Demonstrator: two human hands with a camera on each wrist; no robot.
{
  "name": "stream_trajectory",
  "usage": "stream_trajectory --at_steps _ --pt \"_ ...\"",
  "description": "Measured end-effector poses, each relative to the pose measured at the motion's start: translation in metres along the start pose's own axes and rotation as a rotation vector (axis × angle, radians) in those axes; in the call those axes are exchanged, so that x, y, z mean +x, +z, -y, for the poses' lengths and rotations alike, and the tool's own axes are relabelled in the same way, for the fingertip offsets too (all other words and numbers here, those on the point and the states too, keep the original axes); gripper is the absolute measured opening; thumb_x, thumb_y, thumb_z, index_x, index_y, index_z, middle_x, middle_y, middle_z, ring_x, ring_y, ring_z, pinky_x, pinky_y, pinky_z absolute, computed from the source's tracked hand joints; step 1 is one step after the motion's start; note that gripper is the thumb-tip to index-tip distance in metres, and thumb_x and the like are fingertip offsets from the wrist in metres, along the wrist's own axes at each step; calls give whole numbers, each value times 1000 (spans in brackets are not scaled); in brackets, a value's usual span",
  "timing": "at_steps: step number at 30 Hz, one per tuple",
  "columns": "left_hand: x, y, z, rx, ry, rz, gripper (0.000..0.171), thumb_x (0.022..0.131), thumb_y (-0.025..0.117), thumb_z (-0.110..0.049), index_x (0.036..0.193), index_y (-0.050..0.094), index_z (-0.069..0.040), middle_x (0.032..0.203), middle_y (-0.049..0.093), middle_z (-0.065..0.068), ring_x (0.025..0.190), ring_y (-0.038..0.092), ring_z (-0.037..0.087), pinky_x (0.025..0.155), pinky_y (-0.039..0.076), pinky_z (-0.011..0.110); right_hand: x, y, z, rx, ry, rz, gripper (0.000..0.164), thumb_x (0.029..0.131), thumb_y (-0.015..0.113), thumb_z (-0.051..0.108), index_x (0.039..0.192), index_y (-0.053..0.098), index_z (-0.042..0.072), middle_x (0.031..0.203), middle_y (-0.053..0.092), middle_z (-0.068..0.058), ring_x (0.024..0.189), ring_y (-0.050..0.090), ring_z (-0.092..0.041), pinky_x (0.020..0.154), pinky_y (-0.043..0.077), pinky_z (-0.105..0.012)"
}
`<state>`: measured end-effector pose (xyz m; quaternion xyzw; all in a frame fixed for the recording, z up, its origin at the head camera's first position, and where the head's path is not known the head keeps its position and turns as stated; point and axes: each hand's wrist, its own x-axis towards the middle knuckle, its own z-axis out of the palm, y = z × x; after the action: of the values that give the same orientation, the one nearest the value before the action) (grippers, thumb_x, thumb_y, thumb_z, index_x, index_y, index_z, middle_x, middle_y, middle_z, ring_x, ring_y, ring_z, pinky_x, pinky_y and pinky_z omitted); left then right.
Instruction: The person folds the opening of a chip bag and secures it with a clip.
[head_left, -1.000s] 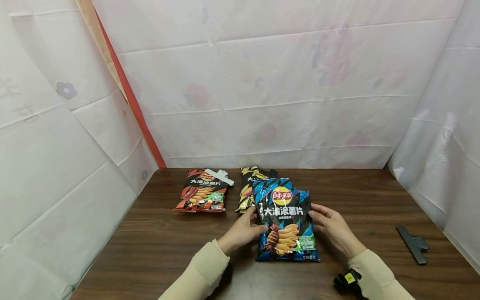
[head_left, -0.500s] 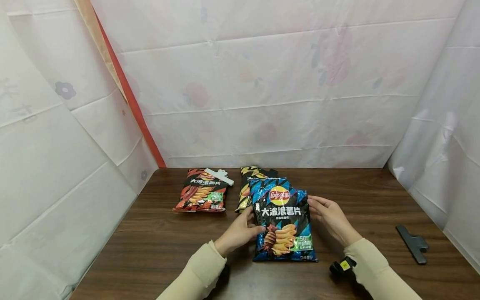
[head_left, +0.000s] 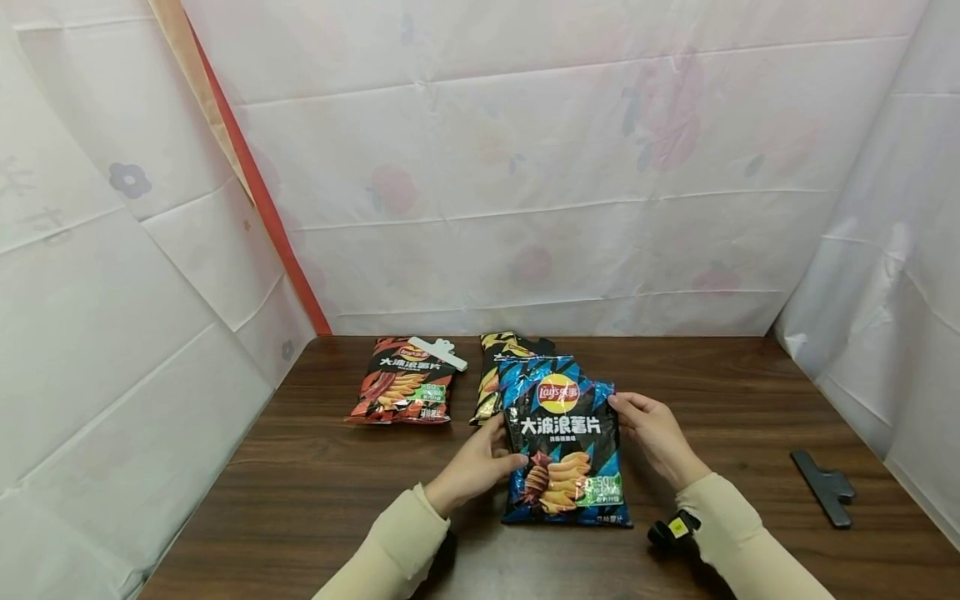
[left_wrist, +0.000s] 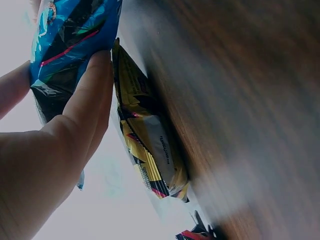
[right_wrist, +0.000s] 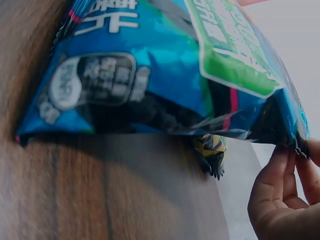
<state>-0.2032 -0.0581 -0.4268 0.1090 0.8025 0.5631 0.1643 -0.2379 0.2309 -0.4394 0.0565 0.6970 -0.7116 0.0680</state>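
Observation:
A blue and black bag of potato chips (head_left: 564, 446) stands tilted up at the middle of the table. My left hand (head_left: 474, 467) holds its left side, thumb on the printed front; the other fingers go behind it. With fingertips and thumb, my right hand (head_left: 656, 432) pinches the upper right corner, as the right wrist view shows. Behind the blue bag lies a yellow and black chip bag (head_left: 491, 377), partly covered by it. A red and black chip bag (head_left: 405, 387) lies farther left, with a white bag clip (head_left: 438, 353) across its top right.
On the right of the brown table (head_left: 315, 508) lies a dark grey bag clip (head_left: 823, 489). Another dark clip (head_left: 543, 344) shows at the top of the yellow bag. White patterned sheets (head_left: 555, 167) hang behind the table and at both sides.
Both hands and the blue bag have shifted slightly left. My right fingers have gone from the bag's right edge to its upper right corner. The other bags and clips have stayed put.

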Motion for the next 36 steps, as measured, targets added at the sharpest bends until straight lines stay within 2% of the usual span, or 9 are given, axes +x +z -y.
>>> stream_trajectory --at_steps 6,18,24,29,36 --pt "1 -1 2 -6 11 5 84 93 68 -18 155 15 4 152 29 35 128 48 48 99 48 52 -2 3 1 28 -1 -3 16 98 61 32 100 70 20 90 63 13 83 61 -4 80 52 -24" --pt "0 -7 -2 24 23 1 81 92 70 -23 152 23 5 147 39 30 126 52 43 98 49 51 -2 5 0 84 -3 -1 11 98 61 29 96 70 22 89 63 13 79 61 -2 73 52 -23" --pt "2 -11 -7 39 17 -49 78 92 69 -26 152 28 2 145 44 24 124 55 39 93 52 47 -2 6 -2 103 -12 15 11 98 62 29 90 69 25 86 63 12 76 60 -3 71 51 -23" --pt "5 -15 -11 33 37 -91 71 94 67 -25 151 32 -2 142 49 22 122 57 38 91 53 45 -2 7 -1 105 -15 20 10 98 62 28 93 69 23 86 63 12 76 61 -3 72 52 -23" --pt "9 -23 -19 44 81 -156 68 96 64 -23 152 31 -6 148 44 20 128 52 40 95 51 48 -3 7 0 100 -23 20 11 99 60 27 94 68 21 86 63 12 77 61 -3 72 51 -23"
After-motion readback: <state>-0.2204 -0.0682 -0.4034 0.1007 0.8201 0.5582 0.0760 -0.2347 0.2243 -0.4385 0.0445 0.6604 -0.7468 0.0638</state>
